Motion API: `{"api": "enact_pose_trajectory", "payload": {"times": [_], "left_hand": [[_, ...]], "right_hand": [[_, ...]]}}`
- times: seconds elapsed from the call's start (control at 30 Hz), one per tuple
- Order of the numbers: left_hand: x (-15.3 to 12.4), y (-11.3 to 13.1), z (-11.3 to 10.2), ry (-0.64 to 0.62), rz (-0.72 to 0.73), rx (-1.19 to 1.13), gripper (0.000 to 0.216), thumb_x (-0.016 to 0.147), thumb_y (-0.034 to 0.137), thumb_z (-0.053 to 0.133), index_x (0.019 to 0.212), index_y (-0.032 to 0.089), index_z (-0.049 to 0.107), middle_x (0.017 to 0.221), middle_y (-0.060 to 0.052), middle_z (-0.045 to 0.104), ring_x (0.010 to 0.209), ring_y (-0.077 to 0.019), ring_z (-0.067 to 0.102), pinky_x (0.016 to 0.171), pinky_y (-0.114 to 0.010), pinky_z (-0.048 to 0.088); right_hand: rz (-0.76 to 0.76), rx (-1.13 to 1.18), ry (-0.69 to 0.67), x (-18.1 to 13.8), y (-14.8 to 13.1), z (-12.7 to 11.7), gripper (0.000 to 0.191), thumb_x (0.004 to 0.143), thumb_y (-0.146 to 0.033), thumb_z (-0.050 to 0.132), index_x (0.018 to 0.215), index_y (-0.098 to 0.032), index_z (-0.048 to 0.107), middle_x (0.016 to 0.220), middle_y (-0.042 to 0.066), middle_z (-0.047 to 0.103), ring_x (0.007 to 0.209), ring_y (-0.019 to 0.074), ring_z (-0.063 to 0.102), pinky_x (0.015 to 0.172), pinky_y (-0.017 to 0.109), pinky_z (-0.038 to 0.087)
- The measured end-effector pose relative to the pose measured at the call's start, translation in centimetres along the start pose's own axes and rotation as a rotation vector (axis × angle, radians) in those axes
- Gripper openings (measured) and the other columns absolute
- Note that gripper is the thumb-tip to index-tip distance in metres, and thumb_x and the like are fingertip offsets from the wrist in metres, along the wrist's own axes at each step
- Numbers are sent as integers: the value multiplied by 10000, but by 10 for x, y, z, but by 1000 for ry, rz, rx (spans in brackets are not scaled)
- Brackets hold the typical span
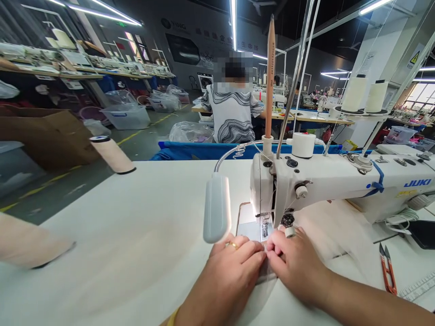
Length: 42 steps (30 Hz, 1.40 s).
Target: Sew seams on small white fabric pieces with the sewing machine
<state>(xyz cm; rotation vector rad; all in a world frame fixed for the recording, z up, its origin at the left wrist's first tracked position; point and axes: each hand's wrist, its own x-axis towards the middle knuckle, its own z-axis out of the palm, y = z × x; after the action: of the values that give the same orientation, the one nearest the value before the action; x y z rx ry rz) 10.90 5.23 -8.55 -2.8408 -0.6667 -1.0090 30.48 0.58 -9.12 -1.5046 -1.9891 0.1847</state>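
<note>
A white JUKI sewing machine (326, 176) stands on the table, with its presser foot (265, 228) just beyond my fingertips. Pale sheer fabric (326, 226) lies under the machine arm and reaches toward the needle area. My left hand (234, 267), with a ring on one finger, rests in front of the foot, fingers bent and pinching the fabric edge. Close against it, my right hand (295, 262) has thumb and fingertips pressed together on the same edge. The fingers mostly cover the cloth between them.
A small lamp (216, 208) hangs left of the needle. Red-handled thread snips (387, 269) and a clear ruler (419, 287) lie at right. Two fabric-covered rolls stand at left, one nearer (34, 240), one farther (113, 155). A co-worker (233, 108) sits ahead, facing away.
</note>
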Motion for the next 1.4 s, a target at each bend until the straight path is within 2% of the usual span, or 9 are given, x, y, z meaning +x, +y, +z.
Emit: {"api": "enact_pose_trajectory", "payload": {"times": [0.13, 0.27, 0.4, 0.57, 0.77, 0.93, 1.03, 1.23, 1.4], "left_hand": [[2, -3, -6, -68, 26, -18, 355, 1088, 87, 406, 935, 212, 702, 925, -9, 763, 783, -195, 653, 842, -375, 390], [8, -5, -13, -79, 32, -12, 347, 1095, 110, 406, 948, 206, 705, 978, -19, 784, 821, -205, 694, 816, -368, 433], [8, -8, -12, -58, 12, -26, 363, 1099, 117, 387, 970, 196, 718, 975, -28, 795, 828, -209, 716, 787, -366, 465], [1, -16, 3, -1, -34, -79, 342, 1089, 138, 401, 1053, 210, 733, 1032, -48, 815, 853, -223, 724, 740, -366, 474], [-1, -25, 15, 24, -38, -123, 349, 1089, 159, 417, 1037, 217, 757, 1052, -66, 820, 903, -230, 734, 781, -363, 520], [3, -24, 10, 44, -16, -94, 398, 1105, 169, 371, 1021, 213, 757, 976, -61, 817, 859, -229, 735, 760, -370, 505], [8, -21, 1, -13, -20, -87, 363, 1090, 138, 395, 1036, 212, 746, 1035, -48, 829, 881, -230, 753, 800, -394, 499], [8, -8, -2, -125, -135, -119, 239, 985, 71, 522, 929, 202, 714, 1076, -69, 828, 975, -249, 771, 941, -443, 516], [5, -12, 2, -198, -171, -31, 55, 945, 179, 672, 913, 209, 705, 1019, -37, 821, 916, -221, 757, 916, -418, 526]], "right_hand": [[-113, -88, -20, -4, 8, -2, 195, 971, -136, 575, 792, -213, 586, 780, 15, 584, 748, 203, 498, 710, 328, 333], [-156, -155, -32, -7, 12, -2, 202, 1004, -141, 522, 855, -213, 637, 812, 38, 584, 795, 228, 494, 734, 343, 357], [-178, -233, -2, -7, 13, 0, 180, 970, -112, 541, 858, -218, 635, 812, 39, 582, 795, 236, 480, 728, 343, 356], [-183, -299, 42, -5, 14, 1, 177, 939, -100, 556, 820, -226, 591, 799, 36, 570, 766, 235, 480, 692, 337, 336], [-181, -350, 68, -2, 15, 2, 161, 928, -99, 583, 837, -231, 596, 807, 41, 593, 757, 241, 499, 685, 343, 338], [-182, -352, 93, -1, 14, 2, 172, 944, -107, 554, 846, -233, 618, 821, 53, 620, 779, 256, 529, 684, 352, 368], [-190, -353, 97, -1, 14, 2, 184, 947, -106, 540, 844, -232, 627, 828, 59, 637, 772, 260, 555, 688, 359, 395], [-302, -316, 160, -11, 27, 12, 271, 955, -89, 499, 1044, -245, 703, 932, 101, 723, 763, 278, 647, 656, 371, 463], [-473, -391, 288, -11, 50, 23, 376, 935, -106, 515, 1214, -261, 714, 1018, 115, 792, 836, 306, 739, 670, 389, 542]]}}
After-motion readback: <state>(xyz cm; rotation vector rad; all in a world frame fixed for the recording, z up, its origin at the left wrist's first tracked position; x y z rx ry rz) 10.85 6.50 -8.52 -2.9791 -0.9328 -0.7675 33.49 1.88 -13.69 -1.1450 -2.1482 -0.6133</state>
